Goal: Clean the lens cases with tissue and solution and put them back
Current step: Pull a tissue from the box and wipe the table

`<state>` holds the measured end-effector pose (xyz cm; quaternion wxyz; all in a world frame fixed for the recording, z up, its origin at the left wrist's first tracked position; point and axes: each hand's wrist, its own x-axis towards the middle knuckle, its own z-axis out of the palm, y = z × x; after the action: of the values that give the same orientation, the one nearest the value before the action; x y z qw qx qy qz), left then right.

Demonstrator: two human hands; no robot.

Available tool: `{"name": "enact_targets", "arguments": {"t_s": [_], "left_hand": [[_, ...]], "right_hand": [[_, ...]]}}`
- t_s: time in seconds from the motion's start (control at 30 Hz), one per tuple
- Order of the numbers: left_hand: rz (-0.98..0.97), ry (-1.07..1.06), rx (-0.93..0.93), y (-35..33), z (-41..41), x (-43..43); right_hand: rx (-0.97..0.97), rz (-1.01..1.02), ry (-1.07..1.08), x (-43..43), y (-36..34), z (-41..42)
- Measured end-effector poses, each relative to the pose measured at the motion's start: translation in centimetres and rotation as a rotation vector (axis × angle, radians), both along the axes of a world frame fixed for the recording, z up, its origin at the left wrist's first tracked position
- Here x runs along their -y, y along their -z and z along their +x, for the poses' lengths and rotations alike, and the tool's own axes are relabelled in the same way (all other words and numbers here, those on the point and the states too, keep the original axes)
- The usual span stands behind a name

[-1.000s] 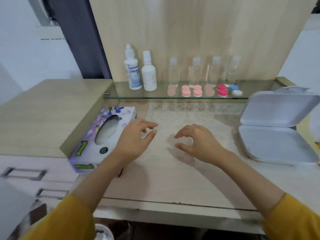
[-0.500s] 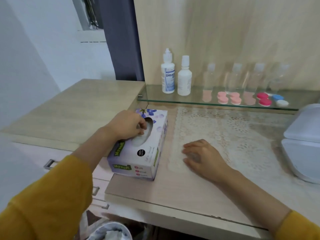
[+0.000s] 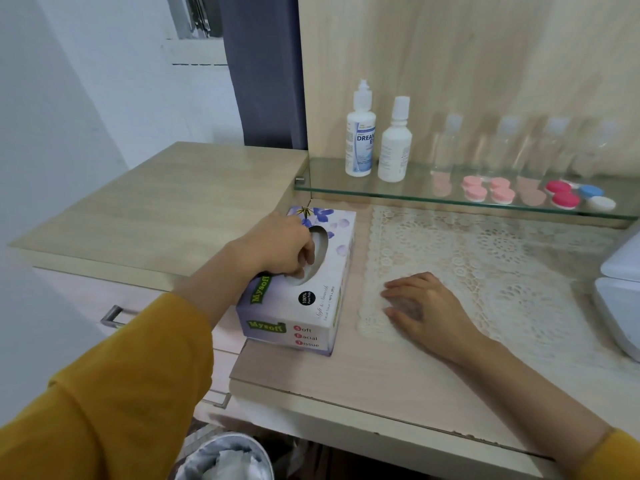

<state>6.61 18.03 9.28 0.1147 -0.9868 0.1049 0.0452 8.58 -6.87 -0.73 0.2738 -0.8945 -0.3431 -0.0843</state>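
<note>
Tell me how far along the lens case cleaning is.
Done: nothing visible; the lens cases sit on the glass shelf. In hand: the left hand curls its fingers into the tissue box opening, with no tissue out yet. The right hand rests on the lace mat. Left: fetching a case, wetting it from the solution bottle, wiping it and returning it.

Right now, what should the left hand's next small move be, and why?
Probably pull a tissue up out of the tissue box: the left hand has its fingers curled into the opening, no tissue shows outside, and the lens cases sit untouched on the glass shelf.
</note>
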Motion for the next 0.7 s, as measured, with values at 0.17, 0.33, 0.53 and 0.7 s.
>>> {"name": "enact_targets", "arguments": {"t_s": [0.17, 0.33, 0.53, 0.7], "left_hand": [[-0.044, 0.001, -0.001, 0.44, -0.06, 0.28], [-0.147, -0.037, -0.006, 0.46, -0.03, 0.08], [-0.212, -0.086, -0.08, 0.6, 0.06, 0.04], [-0.213, -0.087, -0.071, 0.86, 0.27, -0.28]], "right_hand": [[0.008, 0.011, 0.002, -0.02, 0.09, 0.01], [0.006, 0.016, -0.004, 0.04, 0.16, 0.02], [0.022, 0.023, -0.014, 0.12, 0.27, 0.18], [0.009, 0.035, -0.005, 0.1, 0.28, 0.2]]}}
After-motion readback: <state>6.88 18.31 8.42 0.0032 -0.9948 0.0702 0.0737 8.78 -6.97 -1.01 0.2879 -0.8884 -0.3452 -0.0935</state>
